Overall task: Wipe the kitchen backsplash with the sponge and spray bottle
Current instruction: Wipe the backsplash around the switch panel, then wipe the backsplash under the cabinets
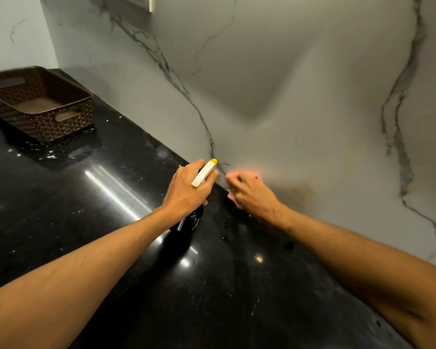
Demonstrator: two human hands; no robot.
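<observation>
My left hand (pixel 186 190) grips the neck of a dark spray bottle (pixel 190 221) with a white trigger head and yellow nozzle (pixel 205 172); the nozzle points at the backsplash. The bottle's base is close to the black counter. My right hand (pixel 252 195) holds a pink sponge (pixel 230 195) against the bottom of the white marble backsplash (pixel 287 96), right where it meets the counter. Most of the sponge is hidden under my fingers. A yellowish stain (pixel 303 190) marks the wall just right of that hand.
A brown woven plastic basket (pixel 68 122) stands on the black stone counter (pixel 111 222) at the far left. White specks and crumbs dot the counter near it. A white cabinet edge (pixel 150 3) shows at the top.
</observation>
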